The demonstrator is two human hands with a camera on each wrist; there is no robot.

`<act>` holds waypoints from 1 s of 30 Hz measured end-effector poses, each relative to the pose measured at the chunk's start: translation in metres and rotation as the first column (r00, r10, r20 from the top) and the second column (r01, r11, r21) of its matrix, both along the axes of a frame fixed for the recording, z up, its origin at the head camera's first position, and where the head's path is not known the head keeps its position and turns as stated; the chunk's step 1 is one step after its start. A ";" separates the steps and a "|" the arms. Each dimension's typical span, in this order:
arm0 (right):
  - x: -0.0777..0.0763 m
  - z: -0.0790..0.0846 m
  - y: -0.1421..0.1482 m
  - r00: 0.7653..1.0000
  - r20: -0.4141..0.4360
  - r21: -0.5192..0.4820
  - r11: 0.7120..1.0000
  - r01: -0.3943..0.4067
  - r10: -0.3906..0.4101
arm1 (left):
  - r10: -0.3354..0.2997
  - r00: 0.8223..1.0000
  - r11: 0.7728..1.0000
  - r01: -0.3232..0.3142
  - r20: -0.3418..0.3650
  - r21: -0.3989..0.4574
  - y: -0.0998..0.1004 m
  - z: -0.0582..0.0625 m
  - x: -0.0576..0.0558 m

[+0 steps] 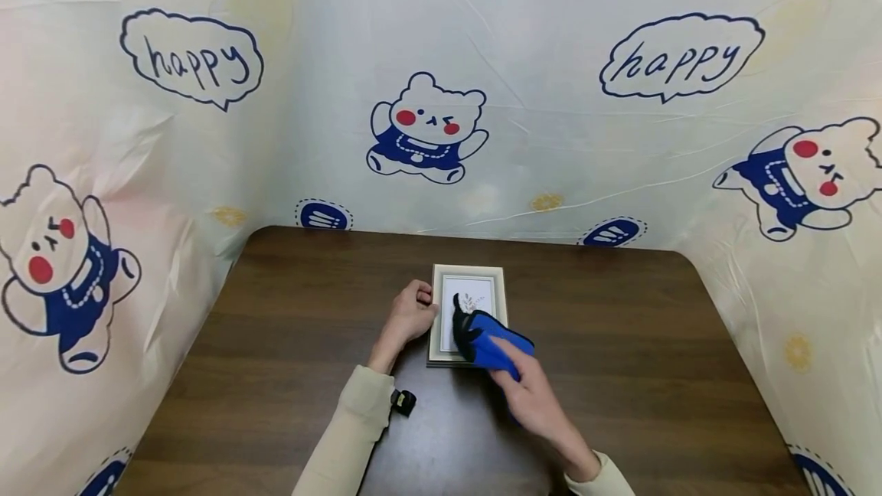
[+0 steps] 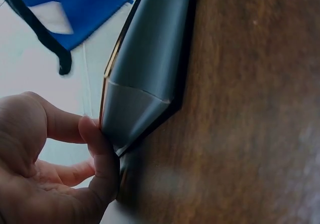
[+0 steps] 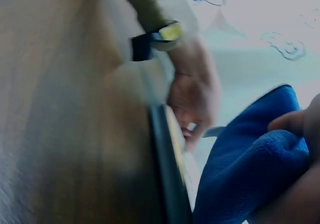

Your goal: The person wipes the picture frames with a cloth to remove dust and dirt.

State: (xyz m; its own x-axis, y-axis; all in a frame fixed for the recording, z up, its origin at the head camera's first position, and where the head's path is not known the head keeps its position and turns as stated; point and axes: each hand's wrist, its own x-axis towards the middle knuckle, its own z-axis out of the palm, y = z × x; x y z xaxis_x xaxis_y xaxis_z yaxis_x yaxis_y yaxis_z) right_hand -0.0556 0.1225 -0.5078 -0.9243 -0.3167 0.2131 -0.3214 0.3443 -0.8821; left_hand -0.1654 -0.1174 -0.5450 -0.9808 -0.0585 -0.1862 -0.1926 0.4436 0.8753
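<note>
A picture frame (image 1: pixel 468 272) with a cream border and a plant print lies flat on the table, face up. At its left edge my left hand (image 1: pixel 411 312) holds the frame's side with curled fingers; the left wrist view shows fingertips against the dark side near a corner (image 2: pixel 135 109). My right hand (image 1: pixel 534 396) grips a blue cloth (image 1: pixel 499 327) with black edging between thumb and fingers. The cloth lies over the lower right part of the frame and covers some of the print. Soft fleece shows on the cloth (image 3: pixel 250 164) in the right wrist view.
The dark brown wooden table (image 1: pixel 310 289) extends around the frame. A pale curtain (image 1: pixel 537 151) with bear drawings stands behind it and along both sides. A small black device (image 1: pixel 403 403) sits at my left wrist.
</note>
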 end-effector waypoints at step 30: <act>0.012 -0.031 -0.043 0.849 -0.197 0.645 0.717 -0.265 0.491 | -0.006 1.000 1.000 0.005 0.021 0.018 -0.001 -0.001 0.000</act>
State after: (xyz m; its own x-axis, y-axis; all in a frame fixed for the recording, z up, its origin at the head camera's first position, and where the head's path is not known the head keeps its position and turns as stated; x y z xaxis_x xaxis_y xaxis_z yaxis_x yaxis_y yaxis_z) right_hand -0.0439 0.0794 -0.5390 -0.6027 -0.7863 0.1358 -0.7680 0.5254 -0.3662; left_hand -0.1658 -0.1184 -0.5455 -0.9768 -0.0495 -0.2081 -0.2090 0.4291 0.8787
